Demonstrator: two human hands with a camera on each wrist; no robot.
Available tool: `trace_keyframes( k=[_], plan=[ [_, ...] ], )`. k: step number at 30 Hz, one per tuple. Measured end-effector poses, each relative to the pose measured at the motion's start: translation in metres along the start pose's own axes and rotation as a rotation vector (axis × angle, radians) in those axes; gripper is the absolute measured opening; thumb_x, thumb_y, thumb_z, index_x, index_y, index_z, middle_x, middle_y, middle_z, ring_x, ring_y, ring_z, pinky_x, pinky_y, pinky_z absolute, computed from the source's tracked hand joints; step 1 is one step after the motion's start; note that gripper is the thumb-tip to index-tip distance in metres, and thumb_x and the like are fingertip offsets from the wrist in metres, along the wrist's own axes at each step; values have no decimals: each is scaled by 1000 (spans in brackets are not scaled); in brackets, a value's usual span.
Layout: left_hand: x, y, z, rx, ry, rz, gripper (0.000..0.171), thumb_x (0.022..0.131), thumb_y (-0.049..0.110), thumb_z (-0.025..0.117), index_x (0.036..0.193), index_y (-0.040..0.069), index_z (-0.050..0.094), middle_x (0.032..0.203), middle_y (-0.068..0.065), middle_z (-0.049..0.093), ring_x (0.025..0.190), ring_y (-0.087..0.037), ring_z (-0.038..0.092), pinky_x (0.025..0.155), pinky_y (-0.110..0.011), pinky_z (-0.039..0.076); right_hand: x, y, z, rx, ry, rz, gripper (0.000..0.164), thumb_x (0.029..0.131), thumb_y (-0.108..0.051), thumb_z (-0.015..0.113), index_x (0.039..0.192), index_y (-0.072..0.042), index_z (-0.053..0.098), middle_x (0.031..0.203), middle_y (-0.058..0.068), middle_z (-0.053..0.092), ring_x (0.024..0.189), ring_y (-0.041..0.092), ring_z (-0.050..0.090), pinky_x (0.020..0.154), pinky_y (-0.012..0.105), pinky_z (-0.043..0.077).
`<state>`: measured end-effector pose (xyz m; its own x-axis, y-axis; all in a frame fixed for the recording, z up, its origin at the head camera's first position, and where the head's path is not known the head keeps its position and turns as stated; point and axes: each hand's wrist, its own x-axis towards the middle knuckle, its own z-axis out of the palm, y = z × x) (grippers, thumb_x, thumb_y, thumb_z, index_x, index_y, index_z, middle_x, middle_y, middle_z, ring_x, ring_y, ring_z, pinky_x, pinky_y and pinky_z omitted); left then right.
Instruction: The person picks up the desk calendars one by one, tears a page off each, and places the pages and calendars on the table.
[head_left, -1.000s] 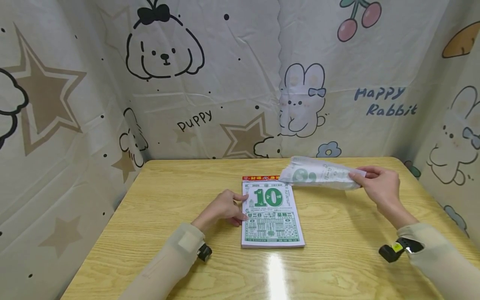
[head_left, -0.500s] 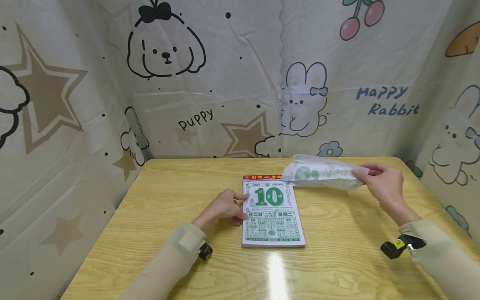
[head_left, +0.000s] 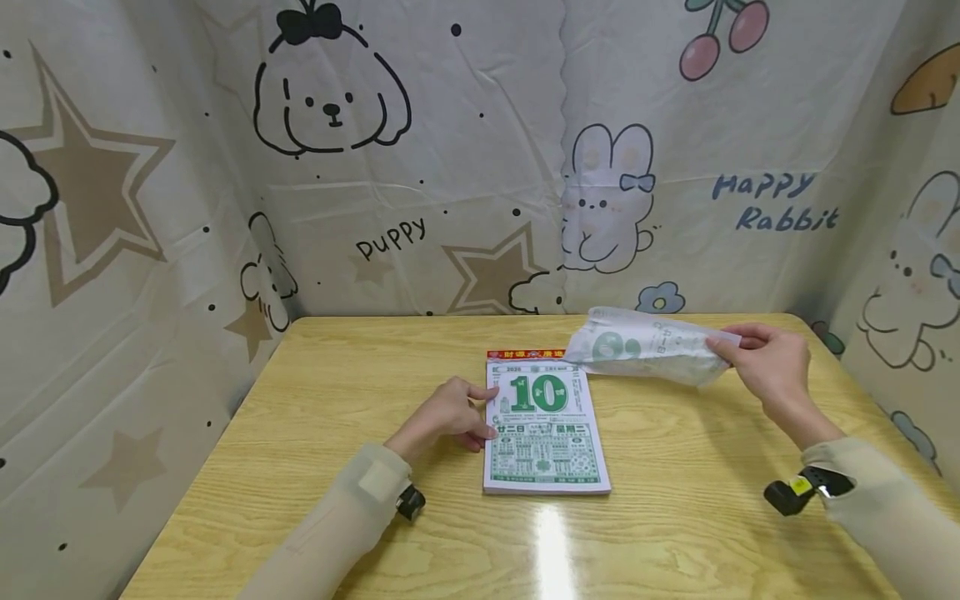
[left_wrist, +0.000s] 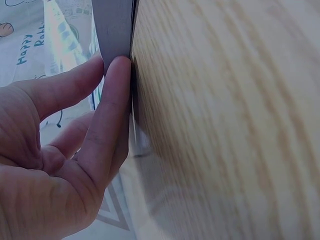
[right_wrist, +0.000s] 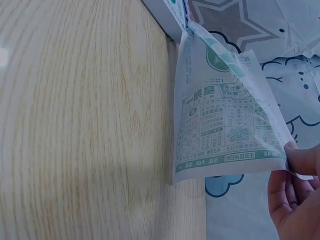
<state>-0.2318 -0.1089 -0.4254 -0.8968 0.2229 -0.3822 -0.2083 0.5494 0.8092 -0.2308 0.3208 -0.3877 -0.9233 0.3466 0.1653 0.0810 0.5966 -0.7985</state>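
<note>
A tear-off calendar (head_left: 542,450) lies flat, a large green 10 on its top page and a red strip (head_left: 517,355) along its head. My left hand (head_left: 452,414) holds the pad's left edge; in the left wrist view the fingertips (left_wrist: 119,67) are right at the block's side (left_wrist: 114,30), low by the table. My right hand (head_left: 772,371) pinches the free corner of a thin calendar page (head_left: 637,343) between thumb and fingers. The page is folded over to the right, its print showing through from behind. In the right wrist view the page (right_wrist: 225,115) runs up crumpled to the pad's top.
The wood-grain table (head_left: 360,358) ends at a back edge close behind the calendar. A printed curtain (head_left: 480,167) with puppy, rabbit and star drawings hangs behind and on both sides. A bright light reflection (head_left: 552,550) lies on the table in front of the pad.
My right hand has drawn the page slightly to the right and up. The left hand keeps its place at the calendar's edge.
</note>
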Motion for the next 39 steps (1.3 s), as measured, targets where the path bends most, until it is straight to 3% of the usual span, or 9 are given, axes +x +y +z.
trace_keyframes(
  k=[14,22,27,34,39],
  plan=[
    [-1,-3,0,-21,-26,-15,70,84,-5,86,148,10,61,86,-22,70,59,-24,71,59,-34,65,-7,3,4,19,-25,-3,53,99,-34,77,131,8,68,114,21,67,79,3,58,60,14,53],
    [-2,4,-4,31,-69,72,73,86,-3,86,151,5,56,88,-19,67,64,-25,72,61,-34,65,-9,-4,5,31,-13,-6,56,98,-37,77,131,6,69,110,15,68,84,8,58,62,11,53],
    [-1,7,-8,53,-126,89,72,91,6,83,155,4,51,88,-16,69,67,-23,71,61,-34,65,-10,-4,4,29,-22,23,59,99,-40,75,135,6,66,119,19,65,88,12,57,63,10,52],
    [2,5,-3,136,-74,107,72,90,12,86,155,10,54,91,-15,66,65,-23,70,57,-32,63,-10,-3,4,27,-27,32,59,100,-40,74,136,6,66,121,21,65,89,12,57,63,9,52],
    [3,1,3,125,-55,115,73,90,10,86,155,10,54,83,-15,68,60,-24,70,55,-34,64,-9,-3,4,25,-24,29,57,100,-38,74,135,6,66,119,21,66,85,6,58,63,10,53]
  ],
)
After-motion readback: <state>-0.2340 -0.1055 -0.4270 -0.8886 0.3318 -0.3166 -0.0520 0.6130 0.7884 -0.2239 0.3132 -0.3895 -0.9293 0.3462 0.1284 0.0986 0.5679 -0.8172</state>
